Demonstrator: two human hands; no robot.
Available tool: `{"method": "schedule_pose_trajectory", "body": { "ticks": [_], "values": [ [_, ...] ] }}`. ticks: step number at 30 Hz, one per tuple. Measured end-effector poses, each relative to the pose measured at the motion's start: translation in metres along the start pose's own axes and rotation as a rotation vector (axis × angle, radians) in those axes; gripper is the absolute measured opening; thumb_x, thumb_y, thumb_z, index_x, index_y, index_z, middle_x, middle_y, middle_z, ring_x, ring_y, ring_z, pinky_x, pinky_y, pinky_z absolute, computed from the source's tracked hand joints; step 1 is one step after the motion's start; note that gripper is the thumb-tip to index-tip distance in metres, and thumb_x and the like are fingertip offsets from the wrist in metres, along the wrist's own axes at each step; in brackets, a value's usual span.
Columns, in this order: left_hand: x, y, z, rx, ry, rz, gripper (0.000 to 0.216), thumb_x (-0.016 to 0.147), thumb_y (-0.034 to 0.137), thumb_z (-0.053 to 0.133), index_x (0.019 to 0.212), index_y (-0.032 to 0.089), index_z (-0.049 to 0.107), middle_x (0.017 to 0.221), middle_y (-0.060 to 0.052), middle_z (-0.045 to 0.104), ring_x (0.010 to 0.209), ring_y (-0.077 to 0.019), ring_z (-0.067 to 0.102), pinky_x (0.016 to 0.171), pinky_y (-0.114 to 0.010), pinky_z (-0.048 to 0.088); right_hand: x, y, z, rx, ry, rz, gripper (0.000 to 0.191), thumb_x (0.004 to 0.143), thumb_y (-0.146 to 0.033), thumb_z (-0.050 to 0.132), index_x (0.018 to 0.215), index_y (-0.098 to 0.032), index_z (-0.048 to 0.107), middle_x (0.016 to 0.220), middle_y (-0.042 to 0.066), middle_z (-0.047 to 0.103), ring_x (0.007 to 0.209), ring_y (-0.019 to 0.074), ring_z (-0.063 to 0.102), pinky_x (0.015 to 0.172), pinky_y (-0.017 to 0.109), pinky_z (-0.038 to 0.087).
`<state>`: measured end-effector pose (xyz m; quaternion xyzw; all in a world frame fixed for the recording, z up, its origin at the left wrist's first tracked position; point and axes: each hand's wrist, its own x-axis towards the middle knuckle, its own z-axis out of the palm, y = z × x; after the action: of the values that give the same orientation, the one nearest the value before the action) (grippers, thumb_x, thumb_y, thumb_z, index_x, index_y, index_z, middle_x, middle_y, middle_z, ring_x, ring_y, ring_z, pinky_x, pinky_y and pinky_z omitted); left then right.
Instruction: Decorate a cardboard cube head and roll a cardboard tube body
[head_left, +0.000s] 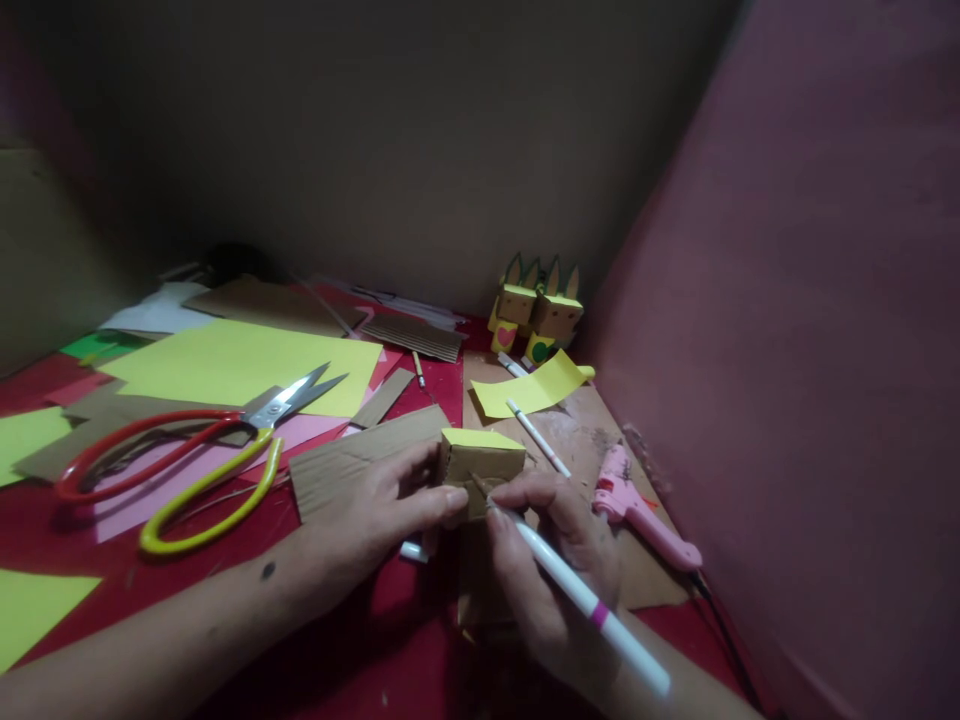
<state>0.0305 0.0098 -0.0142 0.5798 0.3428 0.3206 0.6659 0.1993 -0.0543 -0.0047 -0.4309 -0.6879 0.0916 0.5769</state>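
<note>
Left hand (386,505) and right hand (540,600) meet around a small cardboard box (484,465) with a yellow top, at the near middle of the view. The left grips the box from its left side, thumb across the front face. The right is closed in a writing grip around a white marker (566,575) with a magenta band, its tip at the box's front; whether the tip touches cannot be told.

Just beyond the left hand lies a flat cardboard piece (330,465). Farther left, large scissors (270,412), one handle red and the other yellow, lie with blades parted, their tips over a broad yellow sheet (247,360).

Right of the hands, a pink glue gun (637,512) rests on a cardboard board (637,585). Near the board's far end are a white pen (538,437) and a curled yellow strip (529,388). Behind these, two eared cardboard figures (556,318) stand side by side, each with a heart on its front. Red covers the table (375,640).
</note>
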Motion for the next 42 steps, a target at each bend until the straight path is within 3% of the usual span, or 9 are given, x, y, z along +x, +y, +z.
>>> {"method": "schedule_pose_trajectory", "body": {
  "ticks": [4, 10, 17, 24, 33, 42],
  "values": [
    [-0.0003, -0.0007, -0.0006, 0.003, -0.009, -0.001, 0.056, 0.083, 0.045, 0.072, 0.131, 0.019, 0.062, 0.089, -0.005, 0.069, 0.068, -0.0171, 0.056, 0.06, -0.027, 0.048, -0.0018, 0.0018, 0.0014, 0.07, -0.013, 0.045, 0.015, 0.087, -0.013, 0.057, 0.098, -0.023, 0.058, 0.069, -0.005, 0.061, 0.051, 0.0085, 0.058, 0.047, 0.017, 0.047],
    [0.0014, -0.0025, 0.0004, -0.016, 0.039, -0.008, 0.06, 0.079, 0.046, 0.074, 0.131, 0.019, 0.062, 0.095, -0.007, 0.07, 0.074, -0.0207, 0.06, 0.059, -0.028, 0.047, -0.0041, 0.0014, 0.001, 0.081, -0.034, 0.054, 0.013, 0.088, -0.012, 0.057, 0.094, -0.024, 0.056, 0.06, -0.008, 0.053, 0.041, 0.006, 0.046, 0.039, 0.016, 0.037],
    [-0.002, -0.001, -0.0004, -0.039, -0.017, -0.02, 0.052, 0.085, 0.042, 0.072, 0.13, 0.018, 0.061, 0.092, -0.005, 0.066, 0.074, -0.0182, 0.058, 0.064, -0.029, 0.047, -0.0033, 0.0012, 0.0016, 0.027, -0.005, 0.01, 0.015, 0.087, -0.011, 0.058, 0.095, -0.023, 0.057, 0.07, -0.004, 0.06, 0.049, 0.0077, 0.053, 0.044, 0.018, 0.043],
    [-0.0011, -0.0009, 0.0006, -0.034, -0.007, -0.004, 0.051, 0.083, 0.042, 0.073, 0.126, 0.017, 0.062, 0.088, -0.004, 0.064, 0.07, -0.0177, 0.057, 0.066, -0.032, 0.05, -0.0078, 0.0037, 0.0027, 0.026, -0.006, 0.079, 0.014, 0.088, -0.012, 0.06, 0.095, -0.024, 0.057, 0.068, -0.005, 0.057, 0.052, 0.0103, 0.057, 0.049, 0.022, 0.048],
    [-0.0015, 0.0033, 0.004, -0.027, 0.012, -0.022, 0.049, 0.082, 0.04, 0.072, 0.124, 0.017, 0.062, 0.093, -0.005, 0.064, 0.071, -0.018, 0.058, 0.068, -0.035, 0.053, -0.0085, 0.0051, 0.0031, 0.008, 0.008, 0.058, 0.014, 0.088, -0.012, 0.06, 0.096, -0.024, 0.056, 0.074, -0.002, 0.063, 0.057, 0.0116, 0.061, 0.053, 0.023, 0.051],
    [-0.0009, -0.0004, 0.0007, -0.007, -0.012, -0.011, 0.051, 0.083, 0.042, 0.071, 0.127, 0.017, 0.061, 0.096, -0.006, 0.065, 0.073, -0.0188, 0.059, 0.067, -0.033, 0.052, -0.0101, 0.0072, 0.0034, 0.036, -0.029, 0.095, 0.013, 0.088, -0.015, 0.061, 0.096, -0.025, 0.057, 0.072, -0.003, 0.064, 0.051, 0.0101, 0.059, 0.048, 0.02, 0.049]
  ]
}}
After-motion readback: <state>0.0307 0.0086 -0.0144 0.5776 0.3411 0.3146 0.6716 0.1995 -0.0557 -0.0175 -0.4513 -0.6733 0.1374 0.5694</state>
